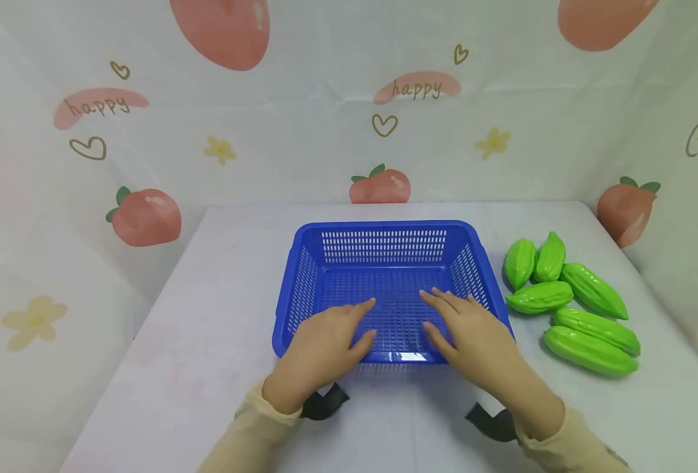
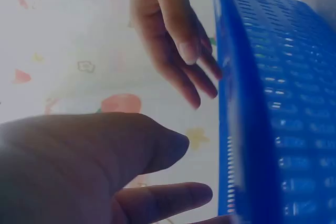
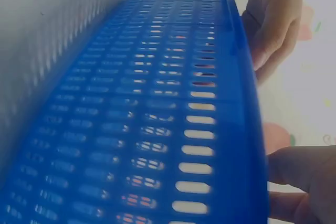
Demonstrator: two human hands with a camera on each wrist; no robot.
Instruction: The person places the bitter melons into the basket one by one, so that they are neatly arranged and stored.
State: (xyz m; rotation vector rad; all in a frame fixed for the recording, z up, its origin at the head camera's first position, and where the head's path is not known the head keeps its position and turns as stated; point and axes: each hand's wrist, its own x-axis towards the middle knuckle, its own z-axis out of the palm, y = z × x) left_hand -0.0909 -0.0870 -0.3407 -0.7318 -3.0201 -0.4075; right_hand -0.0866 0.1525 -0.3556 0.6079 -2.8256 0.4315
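Note:
A blue plastic basket (image 1: 384,225) with slotted walls stands on the white table, and no object shows inside it. Over its near left part is my left hand (image 1: 325,341), palm down, with fingers extended and nothing held. Mirroring it, my right hand (image 1: 480,338) is over the near right part, fingers spread and also holding nothing. In the left wrist view the left thumb (image 2: 163,145) and a finger point toward the basket's near wall (image 2: 247,108). The right wrist view shows the right hand (image 3: 310,182) beside the rim; whether it touches is unclear.
Several bright green, ridged bitter melons (image 1: 594,291) lie on the table (image 1: 207,328) to the basket's right, close together. A white cloth (image 1: 302,131) printed with peaches and flowers hangs behind the table and at its sides. Dark straps (image 1: 325,402) hang at both wrists.

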